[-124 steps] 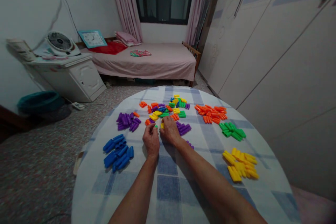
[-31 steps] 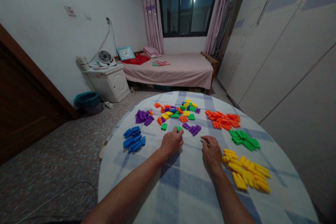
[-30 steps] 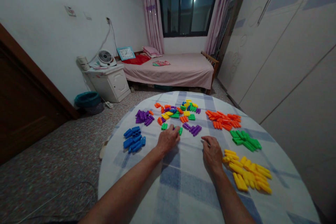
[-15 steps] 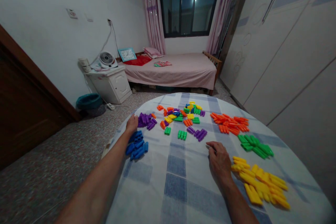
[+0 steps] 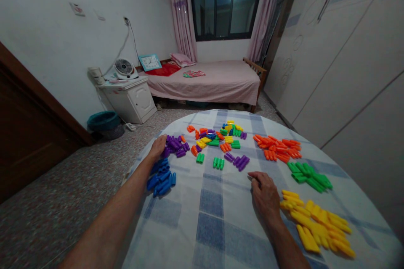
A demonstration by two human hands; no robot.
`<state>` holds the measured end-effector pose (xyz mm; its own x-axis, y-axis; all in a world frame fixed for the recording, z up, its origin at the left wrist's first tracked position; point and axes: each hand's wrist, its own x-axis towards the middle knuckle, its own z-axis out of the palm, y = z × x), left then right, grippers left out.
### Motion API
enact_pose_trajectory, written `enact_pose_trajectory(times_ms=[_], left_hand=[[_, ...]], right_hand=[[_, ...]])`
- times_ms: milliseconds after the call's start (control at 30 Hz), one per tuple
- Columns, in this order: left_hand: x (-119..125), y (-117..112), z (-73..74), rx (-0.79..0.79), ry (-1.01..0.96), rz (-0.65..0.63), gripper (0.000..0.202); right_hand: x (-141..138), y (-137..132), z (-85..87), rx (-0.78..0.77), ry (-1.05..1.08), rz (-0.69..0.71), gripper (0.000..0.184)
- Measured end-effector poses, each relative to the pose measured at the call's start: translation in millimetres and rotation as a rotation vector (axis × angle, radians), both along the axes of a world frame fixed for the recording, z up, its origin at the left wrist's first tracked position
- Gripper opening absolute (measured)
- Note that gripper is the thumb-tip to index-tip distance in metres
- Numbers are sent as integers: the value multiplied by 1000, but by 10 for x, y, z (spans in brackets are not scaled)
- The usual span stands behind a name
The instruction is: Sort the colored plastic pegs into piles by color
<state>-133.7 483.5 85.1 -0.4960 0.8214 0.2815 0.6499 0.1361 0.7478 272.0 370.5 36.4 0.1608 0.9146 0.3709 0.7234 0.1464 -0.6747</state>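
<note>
Checked tablecloth (image 5: 210, 227), left hand (image 5: 157, 148) over purple pegs (image 5: 174, 144), grip unclear; right hand (image 5: 265, 193) open; bed (image 5: 205, 82) beyond.

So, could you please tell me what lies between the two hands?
In the head view, green pieces and purple pieces lie on the cloth between the left hand and the right hand.

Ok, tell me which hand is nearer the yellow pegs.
Right: the right hand lies beside the yellow pegs; the left hand is far off, at the purple pegs.
</note>
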Motion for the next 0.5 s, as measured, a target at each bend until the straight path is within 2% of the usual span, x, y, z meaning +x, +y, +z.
enact_pose_trajectory(times_ms=[100, 200, 267, 367, 500], left_hand=[[-24, 74, 62, -138, 54, 11, 33], [71, 181, 159, -151, 152, 59, 41], [222, 264, 227, -231, 344, -38, 49], [489, 376, 290, -464, 622, -254, 51], [691, 455, 264, -586, 668, -269, 48]], right_hand=[[1, -6, 0, -1, -1, 0, 29], [3, -13, 4, -1, 2, -3, 29], [2, -15, 6, -1, 6, 4, 29], [3, -18, 1, -6, 12, 10, 29], [11, -16, -17, -11, 16, 10, 28]])
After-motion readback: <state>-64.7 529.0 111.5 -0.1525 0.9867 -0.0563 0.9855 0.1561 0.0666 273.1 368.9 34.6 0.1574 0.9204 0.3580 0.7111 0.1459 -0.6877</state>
